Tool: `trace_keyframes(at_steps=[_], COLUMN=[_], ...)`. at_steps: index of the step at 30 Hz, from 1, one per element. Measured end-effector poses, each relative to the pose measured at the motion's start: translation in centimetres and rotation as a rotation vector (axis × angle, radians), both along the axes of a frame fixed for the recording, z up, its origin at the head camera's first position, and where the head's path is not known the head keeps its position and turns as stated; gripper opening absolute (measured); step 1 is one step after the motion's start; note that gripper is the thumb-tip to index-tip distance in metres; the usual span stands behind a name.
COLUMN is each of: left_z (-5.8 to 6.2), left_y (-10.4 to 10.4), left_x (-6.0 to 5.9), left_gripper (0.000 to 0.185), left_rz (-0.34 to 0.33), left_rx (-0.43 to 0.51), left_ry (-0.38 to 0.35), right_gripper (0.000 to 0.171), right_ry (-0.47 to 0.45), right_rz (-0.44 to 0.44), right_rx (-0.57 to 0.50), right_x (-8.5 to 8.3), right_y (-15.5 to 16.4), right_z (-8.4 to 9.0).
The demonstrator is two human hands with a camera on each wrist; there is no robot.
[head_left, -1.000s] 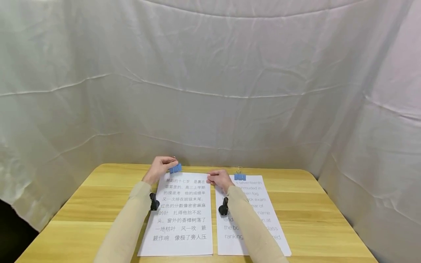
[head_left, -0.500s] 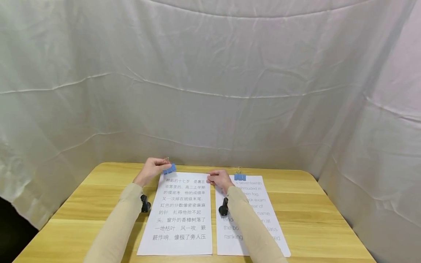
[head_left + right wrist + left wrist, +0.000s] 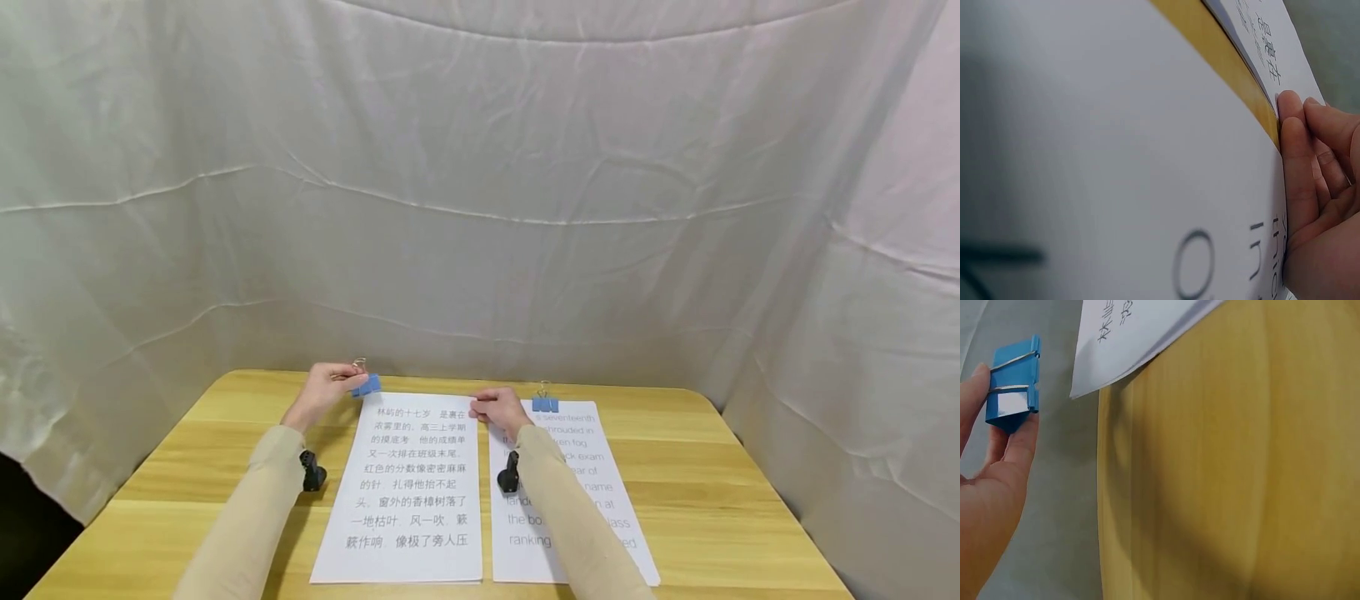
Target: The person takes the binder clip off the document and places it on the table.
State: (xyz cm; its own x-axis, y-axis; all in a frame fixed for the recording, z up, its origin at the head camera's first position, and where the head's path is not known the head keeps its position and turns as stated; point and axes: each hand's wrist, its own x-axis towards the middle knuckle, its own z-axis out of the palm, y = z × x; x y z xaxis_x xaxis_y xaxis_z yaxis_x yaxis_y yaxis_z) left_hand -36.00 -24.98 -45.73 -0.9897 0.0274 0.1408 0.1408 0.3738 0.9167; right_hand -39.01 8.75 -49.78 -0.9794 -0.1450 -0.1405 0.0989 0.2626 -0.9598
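The left hand (image 3: pixel 324 388) pinches a blue clip (image 3: pixel 367 385) by its wire handles between thumb and fingers. A second ago the clip sat over the top edge of the Chinese sheet (image 3: pixel 408 483); half a second ago it was at that sheet's top left corner; now it hangs clear of the paper, just left of that corner and above the bare table (image 3: pixel 187 467). The left wrist view confirms this: the clip (image 3: pixel 1013 384) sits between the fingertips (image 3: pixel 1022 440), apart from the sheet's corner (image 3: pixel 1122 337), with a gap between them. The left forearm has swung outward with it, so the black wrist camera (image 3: pixel 311 473), once lying over the sheet's left margin, is now off the paper, left of the sheet.

The right hand (image 3: pixel 498 409) has not moved across the three moments. It rests at the top right corner of the Chinese sheet, fingers curled, tips on the paper's edge; in the right wrist view the fingers (image 3: pixel 1300 162) lie bent over the strip of table between the two sheets. Whether they actually pinch the paper I cannot tell.

Right of the Chinese sheet lies the English sheet (image 3: pixel 600 492), unchanged, with a second clip (image 3: pixel 545 403) still clamped on its top edge.
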Motion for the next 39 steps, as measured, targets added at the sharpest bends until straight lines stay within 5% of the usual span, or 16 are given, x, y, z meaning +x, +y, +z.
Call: trace_keyframes(at_steps=[20,39], left_z=[-1.1,-1.8], left_y=[-3.1,-5.4], left_x=[1.3,2.2], left_gripper=[0.042,0.046], left_rz=[0.161,0.186], left_rx=[0.035,-0.016], left_ry=[-0.141,-0.181], right_gripper=[0.025,0.027], right_ry=[0.0,-0.003], right_rz=[-0.002,0.002], right_rx=[0.005,0.008], right_x=[0.1,0.0], right_y=[0.0,0.0], right_z=[0.1,0.0])
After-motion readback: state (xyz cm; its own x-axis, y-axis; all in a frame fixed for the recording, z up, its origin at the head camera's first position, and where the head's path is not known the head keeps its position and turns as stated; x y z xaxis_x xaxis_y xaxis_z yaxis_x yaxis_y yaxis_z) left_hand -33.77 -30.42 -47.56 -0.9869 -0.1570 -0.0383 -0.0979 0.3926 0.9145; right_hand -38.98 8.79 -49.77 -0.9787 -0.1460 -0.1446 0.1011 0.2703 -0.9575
